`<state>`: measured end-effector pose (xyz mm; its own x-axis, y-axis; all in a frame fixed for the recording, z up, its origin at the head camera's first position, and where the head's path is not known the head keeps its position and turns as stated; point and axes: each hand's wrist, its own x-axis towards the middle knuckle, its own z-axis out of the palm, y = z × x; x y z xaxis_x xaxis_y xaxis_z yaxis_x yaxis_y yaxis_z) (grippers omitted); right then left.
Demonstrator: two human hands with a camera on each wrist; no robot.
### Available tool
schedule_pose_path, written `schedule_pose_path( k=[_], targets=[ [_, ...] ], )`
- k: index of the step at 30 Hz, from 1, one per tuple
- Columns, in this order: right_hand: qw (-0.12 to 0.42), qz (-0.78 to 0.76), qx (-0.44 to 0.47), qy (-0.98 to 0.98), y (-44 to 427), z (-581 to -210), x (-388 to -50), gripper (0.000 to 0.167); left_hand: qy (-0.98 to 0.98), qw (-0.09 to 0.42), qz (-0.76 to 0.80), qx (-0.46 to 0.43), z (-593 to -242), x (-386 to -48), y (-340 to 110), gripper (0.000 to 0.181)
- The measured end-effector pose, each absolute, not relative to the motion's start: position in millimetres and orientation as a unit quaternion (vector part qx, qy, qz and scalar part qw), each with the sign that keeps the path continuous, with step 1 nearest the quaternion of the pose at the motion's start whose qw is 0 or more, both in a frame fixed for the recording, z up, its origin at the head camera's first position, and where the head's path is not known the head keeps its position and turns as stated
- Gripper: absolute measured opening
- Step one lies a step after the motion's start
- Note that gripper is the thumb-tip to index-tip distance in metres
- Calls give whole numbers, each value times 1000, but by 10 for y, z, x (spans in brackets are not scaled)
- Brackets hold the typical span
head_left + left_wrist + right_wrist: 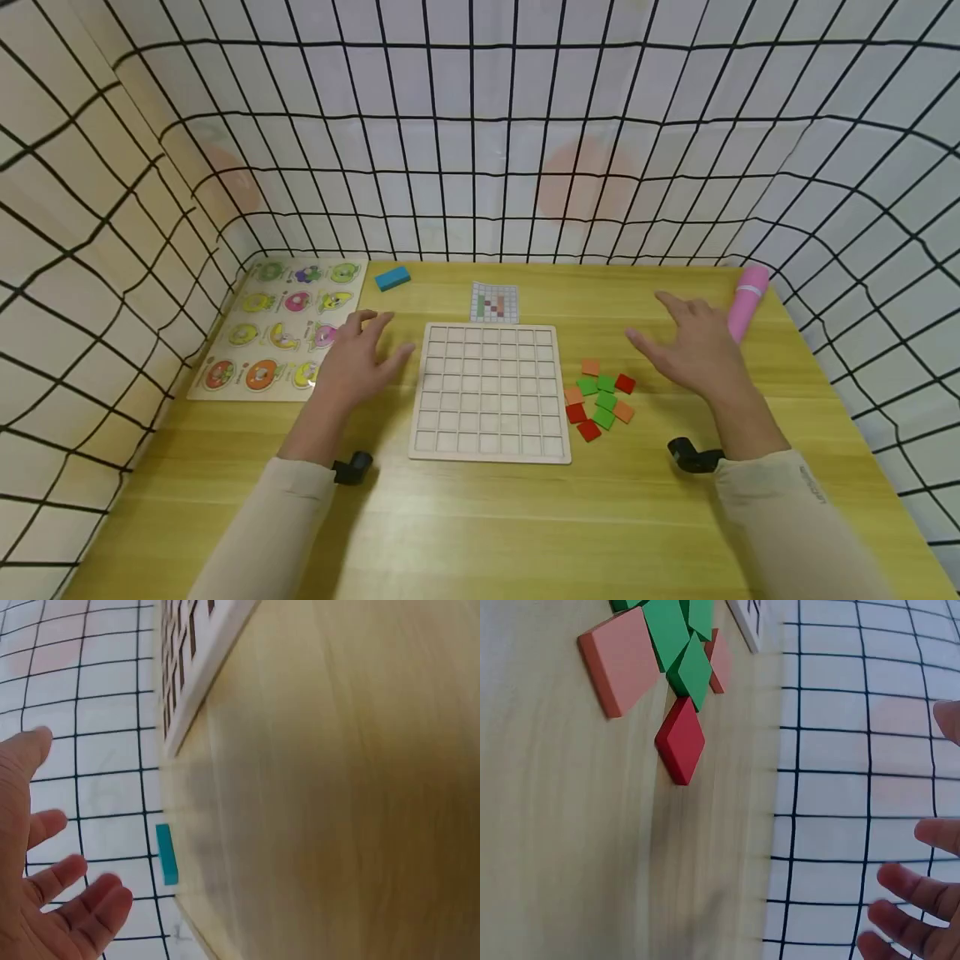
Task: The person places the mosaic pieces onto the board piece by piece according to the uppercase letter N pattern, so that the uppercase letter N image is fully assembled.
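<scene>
A pale wooden grid board (491, 392) lies flat in the middle of the table. To its right is a loose group of small square tiles, among them a green tile (606, 401), a red tile (626, 383) and an orange tile (591, 367). My left hand (357, 360) hovers left of the board, fingers spread, holding nothing. My right hand (693, 346) is raised to the right of the tiles, also with spread fingers and nothing held. Behind the board lies a small printed card (494, 302) with a coloured grid pattern.
On the left is a fruit puzzle board (255, 350), partly under my left hand. A blue block (392, 278) lies near the back edge. A pink cylinder (748, 302) lies at the right back. Black wire mesh (491, 142) surrounds the table's back and sides.
</scene>
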<state>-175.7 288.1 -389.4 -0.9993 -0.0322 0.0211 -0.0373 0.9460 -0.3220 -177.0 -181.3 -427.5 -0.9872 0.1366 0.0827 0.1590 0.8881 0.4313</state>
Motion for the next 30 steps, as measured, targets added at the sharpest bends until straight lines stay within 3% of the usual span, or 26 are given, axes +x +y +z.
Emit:
schedule_pose_path(
  k=[15, 24, 30],
  targets=[
    [-41, 260, 39, -964, 3081, -4114, -1477, 72, -946, -9, -314, -76, -4502, -1657, -1692, 49],
    [-150, 308, 69, -937, 3093, -4343, -1396, 57, -929, -32, -364, -66, -4644, -1696, -1624, 45],
    [-195, 328, 95, -920, 3049, -4417, -1395, 42, -914, -13, -400, -69, -4765, -1708, -1642, 37]
  ],
)
